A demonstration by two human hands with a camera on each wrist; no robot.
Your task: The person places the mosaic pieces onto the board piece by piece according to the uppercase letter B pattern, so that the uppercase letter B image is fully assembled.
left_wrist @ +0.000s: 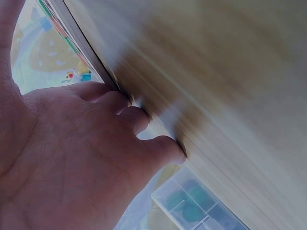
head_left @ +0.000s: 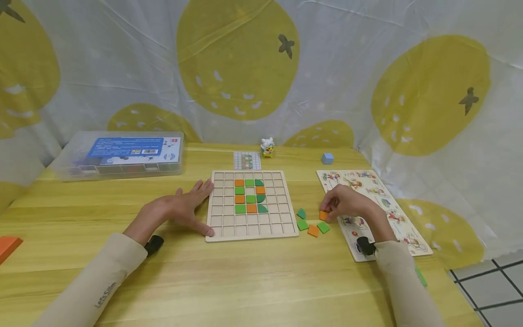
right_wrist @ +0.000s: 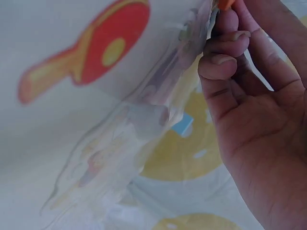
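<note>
A wooden grid board (head_left: pixel 278 231) lies at mid-table, with orange and green square tiles and dark green rounded tiles set in its middle cells. My left hand (head_left: pixel 185 204) rests along the board's left edge, fingers and thumb spread; in the left wrist view its fingertips (left_wrist: pixel 175 148) meet the wood. To the right of the board, my right hand (head_left: pixel 347 202) pinches an orange square tile (head_left: pixel 323 215), which shows only partly in the right wrist view. Beside it lie a dark green rounded tile (head_left: pixel 301 213), two green square tiles (head_left: pixel 302 225) and another orange square tile (head_left: pixel 313 230).
A picture puzzle board (head_left: pixel 408 229) lies under the right forearm. Behind the grid board are a small pattern card (head_left: pixel 247 161) and a toy figure (head_left: pixel 267 147). A blue cube (head_left: pixel 327 158) stands back right, a clear plastic case (head_left: pixel 122 154) back left. An orange piece (head_left: pixel 9 247) sits far left.
</note>
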